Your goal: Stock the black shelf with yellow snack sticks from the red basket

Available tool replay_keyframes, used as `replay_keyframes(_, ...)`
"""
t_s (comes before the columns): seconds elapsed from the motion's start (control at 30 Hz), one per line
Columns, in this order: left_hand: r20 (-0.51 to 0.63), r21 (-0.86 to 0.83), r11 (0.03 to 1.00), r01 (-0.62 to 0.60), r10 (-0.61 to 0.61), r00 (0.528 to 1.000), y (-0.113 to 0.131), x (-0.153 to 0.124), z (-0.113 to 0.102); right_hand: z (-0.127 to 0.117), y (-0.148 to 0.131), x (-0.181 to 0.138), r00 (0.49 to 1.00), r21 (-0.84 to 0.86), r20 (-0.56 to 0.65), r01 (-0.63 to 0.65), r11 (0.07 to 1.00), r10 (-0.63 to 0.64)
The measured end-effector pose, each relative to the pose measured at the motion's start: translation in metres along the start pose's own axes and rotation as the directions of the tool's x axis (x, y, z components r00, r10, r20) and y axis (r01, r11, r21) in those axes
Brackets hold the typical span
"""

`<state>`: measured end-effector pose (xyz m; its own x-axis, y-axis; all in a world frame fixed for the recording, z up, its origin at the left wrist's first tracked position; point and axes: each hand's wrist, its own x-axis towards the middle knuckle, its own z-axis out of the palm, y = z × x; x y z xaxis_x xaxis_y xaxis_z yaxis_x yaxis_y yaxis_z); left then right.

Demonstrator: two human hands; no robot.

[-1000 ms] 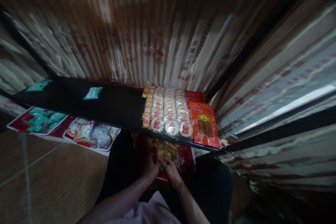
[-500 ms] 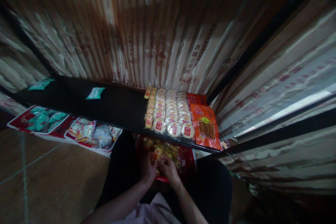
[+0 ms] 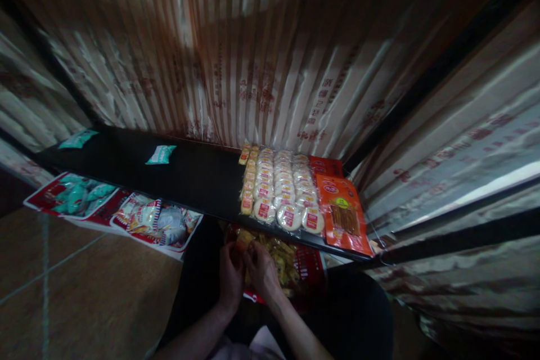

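Observation:
Low over a red box of yellow-wrapped snacks, my two hands meet. My left hand curls around a small wrapped snack, which is mostly hidden by fingers. Pressed close beside it, my right hand has its fingers bent and pinched together at the same snack. On the black shelf just beyond stand rows of round white wrapped crackers and a column of small yellow wrapped snacks.
Orange snack bags lie at the shelf's right end. Two teal packets rest farther left. Below the shelf's left part are boxes holding teal packets and white-and-red packets. Printed pleated sheeting surrounds the shelf, with dark frame bars.
The whole view has shifted slightly. My hands have drawn closer together and moved left over the box, and the wrapped snack, plainly visible before, is now mostly covered by my fingers.

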<state>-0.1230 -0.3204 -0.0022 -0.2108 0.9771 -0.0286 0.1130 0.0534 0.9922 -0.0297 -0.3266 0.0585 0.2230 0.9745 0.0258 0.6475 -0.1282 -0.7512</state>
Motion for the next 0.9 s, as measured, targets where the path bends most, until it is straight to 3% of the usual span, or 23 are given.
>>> replay_keyframes(0.27,-0.025,-0.043,0.997,-0.064,0.063,0.998,0.046,0.042,-0.001,-0.001,-0.032,0.032,0.999,0.236,-0.040,0.014,0.972,-0.004)
replay_keyframes(0.43,-0.073,-0.070,0.988,-0.136,0.131,0.989,0.062,0.072,0.004,0.000,-0.049,0.059,0.999,0.222,-0.025,0.048,0.974,-0.043)
replay_keyframes(0.53,-0.103,-0.050,0.984,-0.169,0.163,0.981,0.064,0.090,0.008,0.001,-0.059,0.074,0.996,0.178,-0.033,0.088,0.980,-0.083)
replay_keyframes(0.67,-0.052,-0.104,0.988,-0.115,0.110,0.993,0.060,0.115,0.011,0.006,-0.068,0.092,0.993,0.120,-0.001,0.120,0.985,-0.121)
replay_keyframes(0.9,-0.043,0.029,0.997,-0.076,0.077,0.996,0.052,0.155,0.015,0.029,-0.070,0.126,0.999,0.038,0.002,0.034,0.999,-0.034)
